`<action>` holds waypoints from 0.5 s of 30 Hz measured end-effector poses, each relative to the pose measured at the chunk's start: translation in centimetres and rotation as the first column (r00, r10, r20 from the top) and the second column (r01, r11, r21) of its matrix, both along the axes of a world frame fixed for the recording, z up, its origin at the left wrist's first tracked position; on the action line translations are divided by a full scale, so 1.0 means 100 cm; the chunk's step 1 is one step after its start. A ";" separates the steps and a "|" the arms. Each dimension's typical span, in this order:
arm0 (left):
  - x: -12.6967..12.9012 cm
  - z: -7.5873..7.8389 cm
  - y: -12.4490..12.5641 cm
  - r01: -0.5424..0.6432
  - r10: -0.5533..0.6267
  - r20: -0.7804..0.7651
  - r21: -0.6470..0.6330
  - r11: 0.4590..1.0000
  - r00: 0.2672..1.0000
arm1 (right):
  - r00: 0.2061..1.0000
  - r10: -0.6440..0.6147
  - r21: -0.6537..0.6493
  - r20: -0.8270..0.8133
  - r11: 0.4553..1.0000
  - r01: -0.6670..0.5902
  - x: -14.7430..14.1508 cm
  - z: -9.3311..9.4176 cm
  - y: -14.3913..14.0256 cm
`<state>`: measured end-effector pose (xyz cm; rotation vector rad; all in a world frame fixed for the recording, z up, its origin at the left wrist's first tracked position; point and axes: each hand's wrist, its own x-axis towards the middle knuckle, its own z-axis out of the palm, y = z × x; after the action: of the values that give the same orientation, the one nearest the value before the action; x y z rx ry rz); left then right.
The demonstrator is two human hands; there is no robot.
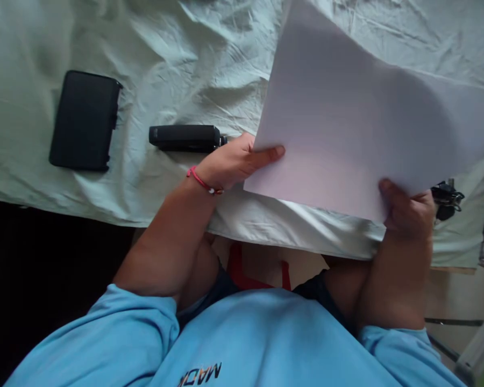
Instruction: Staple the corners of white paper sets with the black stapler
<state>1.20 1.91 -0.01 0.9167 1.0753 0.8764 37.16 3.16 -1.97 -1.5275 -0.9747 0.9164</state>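
**Both hands lift a white sheet over the draped table**

The person holds a large white sheet of paper (347, 123) above the pale green cloth (177, 59), raised off it and tilted. The left hand (234, 161) pinches the sheet's near left edge, thumb on top. The right hand (407, 212) grips the near right corner, fingers curled around it. Left of the sheet, just beside the left hand, lies a black cylindrical device (184, 138); farther left of the sheet rests a flat black case (84, 121). A dark clip-like object (446, 196) sits by the sheet's right corner. To my eye, keeping both grips light and level would spare the sheet creases.
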 end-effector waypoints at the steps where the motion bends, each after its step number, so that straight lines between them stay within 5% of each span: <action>1: 0.000 0.000 -0.001 0.025 -0.024 0.050 -0.023 0.999 0.998 | 1.000 0.025 -0.032 -0.016 0.999 -0.025 0.000 0.001 0.001; 9: -0.002 -0.002 -0.005 -0.012 0.019 0.078 -0.089 0.996 0.997 | 0.983 0.089 -0.231 -0.162 0.965 -0.125 -0.002 0.010 0.001; 15: -0.003 0.002 -0.004 -0.024 0.028 0.029 -0.142 0.990 0.999 | 0.987 0.065 -0.243 -0.149 0.965 -0.100 -0.010 0.014 -0.002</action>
<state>0.94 1.52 0.22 0.7703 1.1102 0.8227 36.13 2.98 -0.59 -1.6154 -0.8516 1.2273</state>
